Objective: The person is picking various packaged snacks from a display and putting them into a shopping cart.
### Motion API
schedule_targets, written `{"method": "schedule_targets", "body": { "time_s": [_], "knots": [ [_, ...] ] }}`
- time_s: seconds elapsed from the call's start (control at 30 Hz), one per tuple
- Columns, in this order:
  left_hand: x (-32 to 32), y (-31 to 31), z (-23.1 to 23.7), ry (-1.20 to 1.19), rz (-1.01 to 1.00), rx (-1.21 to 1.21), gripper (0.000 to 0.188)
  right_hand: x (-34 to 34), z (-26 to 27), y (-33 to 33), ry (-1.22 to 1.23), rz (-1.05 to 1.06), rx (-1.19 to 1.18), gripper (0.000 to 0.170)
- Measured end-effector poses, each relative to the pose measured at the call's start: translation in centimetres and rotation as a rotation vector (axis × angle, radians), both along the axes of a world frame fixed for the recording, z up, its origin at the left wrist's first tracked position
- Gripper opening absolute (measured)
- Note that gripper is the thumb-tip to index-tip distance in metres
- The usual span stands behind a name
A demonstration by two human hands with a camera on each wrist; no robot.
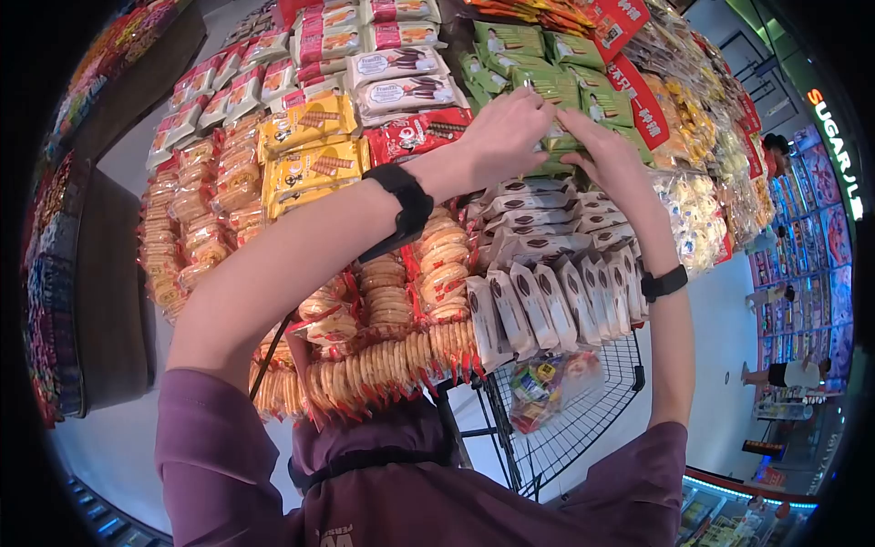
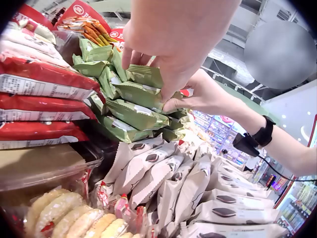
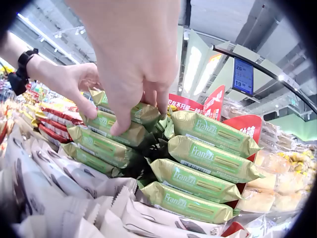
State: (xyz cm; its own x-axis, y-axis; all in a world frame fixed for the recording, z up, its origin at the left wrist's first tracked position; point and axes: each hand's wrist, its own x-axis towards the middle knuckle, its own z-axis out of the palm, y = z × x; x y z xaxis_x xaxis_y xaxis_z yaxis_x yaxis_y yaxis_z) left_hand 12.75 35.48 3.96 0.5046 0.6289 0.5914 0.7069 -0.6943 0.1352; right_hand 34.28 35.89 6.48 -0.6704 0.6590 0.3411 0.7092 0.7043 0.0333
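Observation:
Both hands meet at a stack of green biscuit packets (image 1: pixel 597 105) marked Franzzi. My left hand (image 1: pixel 501 141) reaches in from the left, its thumb on the front of an upper green packet (image 3: pixel 103 120) and its fingers over the top. My right hand (image 3: pixel 136 59) grips the same packet from the other end, thumb in front and fingers bent behind. In the left wrist view the right hand (image 2: pixel 210 94) comes in from the right, close beside the left hand (image 2: pixel 181 34). The hands hide part of the packet.
White packets (image 1: pixel 538 305) stand in rows in front of the green stack. Red packets (image 2: pixel 39 79) and yellow packets (image 1: pixel 314 164) lie to the left, above bagged round crackers (image 1: pixel 392 365). A wire cart (image 1: pixel 583 424) holding a bag of snacks stands below; red signs (image 3: pixel 245 130) rise behind.

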Motion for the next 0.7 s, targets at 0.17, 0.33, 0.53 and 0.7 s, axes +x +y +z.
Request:
{"method": "schedule_targets", "body": {
  "time_s": [0.17, 0.33, 0.53, 0.7],
  "knots": [
    [0.1, -1.0, -1.6, 0.089, -0.021, 0.307, 0.060, 0.4, -1.9, 1.0, -0.035, 0.087, 0.162, 0.074],
    [0.0, -0.6, -2.3, 0.091, 0.027, 0.356, 0.052, 0.1, -2.2, 0.8, -0.028, 0.083, 0.225, 0.075],
    [-0.2, -1.1, -2.1, -0.008, 0.039, 0.341, 0.059, -0.4, -1.6, 0.2, -0.046, 0.044, 0.160, 0.086],
    [-0.9, -3.6, -0.8, -0.008, 0.026, 0.323, 0.067, -0.4, -0.8, -0.6, -0.028, 0.010, 0.108, 0.094]
  ]
}}
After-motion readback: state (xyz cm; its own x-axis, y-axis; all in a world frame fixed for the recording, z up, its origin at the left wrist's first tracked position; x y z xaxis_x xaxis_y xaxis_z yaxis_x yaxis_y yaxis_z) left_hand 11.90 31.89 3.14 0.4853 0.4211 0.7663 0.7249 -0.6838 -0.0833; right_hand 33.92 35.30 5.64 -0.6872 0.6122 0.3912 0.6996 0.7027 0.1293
